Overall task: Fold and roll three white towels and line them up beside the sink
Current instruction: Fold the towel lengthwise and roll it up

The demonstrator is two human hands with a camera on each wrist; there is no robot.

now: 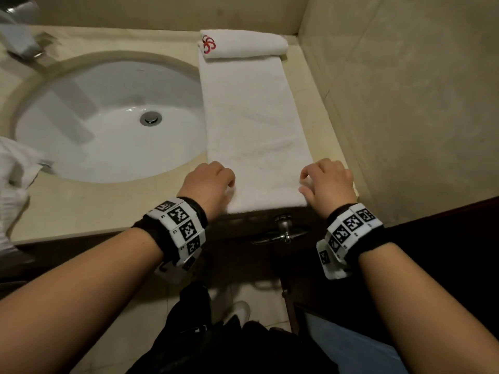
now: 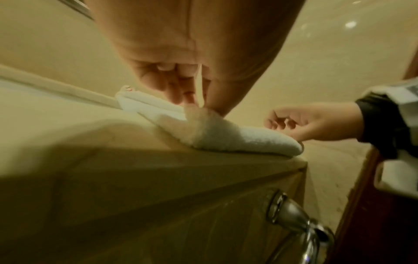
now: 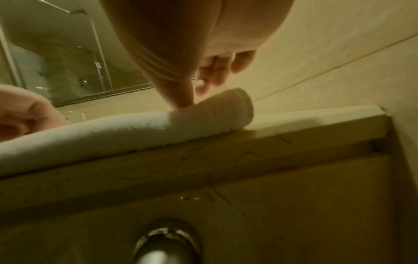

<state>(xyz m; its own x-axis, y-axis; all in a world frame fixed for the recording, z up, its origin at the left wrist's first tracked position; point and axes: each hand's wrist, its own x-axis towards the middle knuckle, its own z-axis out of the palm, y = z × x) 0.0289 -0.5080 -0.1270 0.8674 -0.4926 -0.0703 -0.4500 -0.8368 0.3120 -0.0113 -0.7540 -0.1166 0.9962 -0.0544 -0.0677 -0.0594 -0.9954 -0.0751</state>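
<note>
head: high, looking down | wrists: low, close at counter edge | shared: folded towel

I count three white towels on the counter: one rolled towel at the back edge, one folded strip running from it to the front edge, and one crumpled towel at the left edge. I count one sink with one drain and one faucet. I see two hands, left and right, two marker wristbands, and one metal handle below the front edge.

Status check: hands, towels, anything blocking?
Left hand and right hand grip folded towel near corners. One rolled towel at back. Nothing blocking.
</note>
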